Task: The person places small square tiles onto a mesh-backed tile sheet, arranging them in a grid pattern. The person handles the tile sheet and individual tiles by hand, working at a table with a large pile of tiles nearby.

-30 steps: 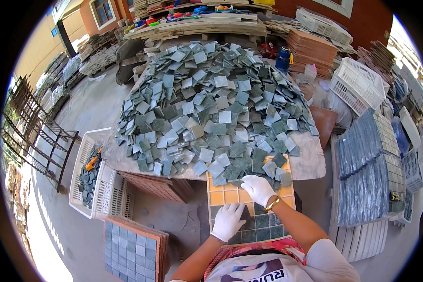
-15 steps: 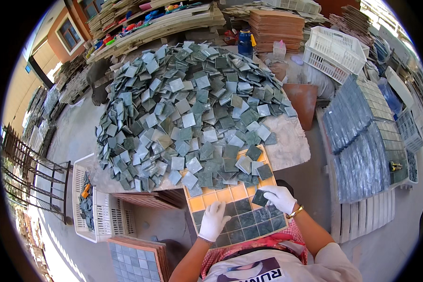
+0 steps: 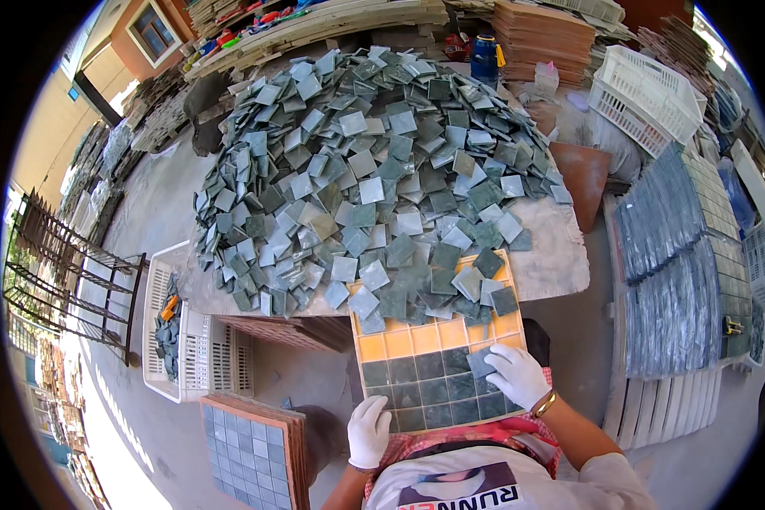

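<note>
A yellow gridded tray (image 3: 412,340) leans against my lap, its near rows filled with dark green square tiles (image 3: 433,389). In my gloved right hand (image 3: 517,376) is a pale grey-green tile (image 3: 479,362), gripped at its right side by the fingertips. That tile sits slightly askew over the farthest filled row, and my palm hides the cells to its right. My gloved left hand (image 3: 369,432) is beside the tray's lower left corner, fingers stretched upward and thumb apart, without a tile. Loose tiles (image 3: 391,303) lie over the tray's far side.
A big heap of loose tiles (image 3: 348,170) covers the table (image 3: 552,246) ahead. White crates (image 3: 208,357) with tile pieces stand at left, above tile-faced panels (image 3: 245,450). Wrapped tile stacks (image 3: 684,289) rest on a pallet at right; a metal rack (image 3: 76,263) stands far left.
My left hand has moved off the tiled rows to the tray's lower left corner. The tile in my right hand is now lower against the grid and looks paler. The whole view has shifted.
</note>
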### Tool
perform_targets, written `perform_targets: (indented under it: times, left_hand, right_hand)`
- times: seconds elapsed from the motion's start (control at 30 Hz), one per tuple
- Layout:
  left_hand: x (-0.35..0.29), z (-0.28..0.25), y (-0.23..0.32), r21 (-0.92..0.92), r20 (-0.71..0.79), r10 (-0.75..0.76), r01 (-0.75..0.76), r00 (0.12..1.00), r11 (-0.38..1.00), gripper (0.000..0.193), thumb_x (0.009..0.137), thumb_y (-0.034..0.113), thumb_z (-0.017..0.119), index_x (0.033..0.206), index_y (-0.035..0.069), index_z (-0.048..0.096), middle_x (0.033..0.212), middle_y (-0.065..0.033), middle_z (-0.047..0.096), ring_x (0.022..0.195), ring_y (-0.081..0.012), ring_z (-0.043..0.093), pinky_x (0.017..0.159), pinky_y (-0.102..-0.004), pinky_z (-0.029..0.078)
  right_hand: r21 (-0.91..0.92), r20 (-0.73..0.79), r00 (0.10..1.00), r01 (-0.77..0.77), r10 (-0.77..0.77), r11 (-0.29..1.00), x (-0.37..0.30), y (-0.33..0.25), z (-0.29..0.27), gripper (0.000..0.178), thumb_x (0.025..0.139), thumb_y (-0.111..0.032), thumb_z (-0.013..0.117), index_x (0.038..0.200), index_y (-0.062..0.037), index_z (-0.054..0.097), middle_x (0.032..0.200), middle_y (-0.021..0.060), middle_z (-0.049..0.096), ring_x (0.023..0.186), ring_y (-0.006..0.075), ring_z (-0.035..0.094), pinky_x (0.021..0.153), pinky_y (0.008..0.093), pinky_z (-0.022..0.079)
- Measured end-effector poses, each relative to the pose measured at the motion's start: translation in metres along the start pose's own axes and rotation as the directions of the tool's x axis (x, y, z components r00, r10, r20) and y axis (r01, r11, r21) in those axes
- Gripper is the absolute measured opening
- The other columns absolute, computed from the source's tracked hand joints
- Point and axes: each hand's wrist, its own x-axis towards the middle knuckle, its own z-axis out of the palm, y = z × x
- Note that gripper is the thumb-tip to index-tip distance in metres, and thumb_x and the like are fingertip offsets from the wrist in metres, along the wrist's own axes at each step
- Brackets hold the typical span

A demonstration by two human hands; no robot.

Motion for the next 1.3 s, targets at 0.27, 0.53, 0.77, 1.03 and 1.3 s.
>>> perform_targets:
  times: [0.27, 0.53, 0.77, 1.03, 1.3]
  left_hand:
    - [0.024, 0.025, 0.034, -0.081, 0.063, 0.139, -0.133, 0.988, 0.988, 0.025, 0.079, 0.006, 0.064, 0.104, 0.003, 0.065, 0.104, -0.0142, 0.064, 0.095, -0.0339, 0.061, 0.083, -0.0403, 0.049]
    - [0.045, 0.04, 0.049, -0.146, 0.122, 0.254, -0.236, 0.96, 0.961, 0.024, 0.079, 0.005, 0.064, 0.103, 0.003, 0.065, 0.104, -0.0142, 0.064, 0.094, -0.0337, 0.061, 0.082, -0.0398, 0.049]
    - [0.042, 0.052, 0.051, -0.152, 0.174, 0.268, -0.244, 0.948, 0.958, 0.024, 0.08, 0.007, 0.064, 0.104, 0.004, 0.063, 0.105, -0.0132, 0.064, 0.095, -0.0331, 0.061, 0.083, -0.0405, 0.05]
    - [0.041, 0.06, 0.056, -0.101, 0.248, 0.409, -0.397, 0.878, 0.912, 0.022, 0.078, 0.007, 0.065, 0.1, 0.004, 0.065, 0.102, -0.0117, 0.064, 0.092, -0.0308, 0.061, 0.08, -0.0387, 0.05]
    - [0.104, 0.11, 0.079, 0.144, 0.146, 0.267, -0.288, 0.952, 0.947, 0.031, 0.075, 0.024, 0.071, 0.098, 0.007, 0.06, 0.097, -0.0114, 0.06, 0.086, -0.0323, 0.059, 0.072, -0.0411, 0.049]
  right_hand:
    - [-0.142, 0.184, 0.983, 0.043, -0.017, 0.989, 0.028, -0.006, -0.012, 0.048, 0.075, -0.028, 0.071, 0.116, -0.0107, 0.052, 0.111, 0.0106, 0.052, 0.096, 0.0293, 0.058, 0.084, 0.04, 0.047]
    - [-0.158, 0.092, 0.976, 0.212, -0.199, 0.964, 0.039, 0.02, -0.007, 0.024, 0.084, -0.023, 0.062, 0.104, -0.0116, 0.056, 0.087, 0.0059, 0.06, 0.076, 0.0251, 0.062, 0.067, 0.0379, 0.05]
    - [0.081, 0.104, 0.994, 0.036, -0.044, 0.996, 0.047, 0.04, -0.005, 0.016, 0.092, -0.022, 0.052, 0.099, -0.0134, 0.064, 0.083, 0.0088, 0.064, 0.078, 0.0286, 0.063, 0.067, 0.0399, 0.05]
    - [0.173, -0.011, 0.986, -0.164, 0.169, 0.971, 0.035, 0.051, -0.05, 0.017, 0.091, -0.02, 0.053, 0.093, -0.0116, 0.067, 0.085, 0.01, 0.064, 0.082, 0.0298, 0.062, 0.073, 0.0404, 0.05]
    - [0.034, 0.115, 0.987, -0.117, 0.112, 0.993, 0.034, 0.047, -0.04, 0.012, 0.082, -0.019, 0.064, 0.092, -0.0118, 0.065, 0.098, 0.0082, 0.059, 0.082, 0.0295, 0.062, 0.074, 0.0403, 0.051]
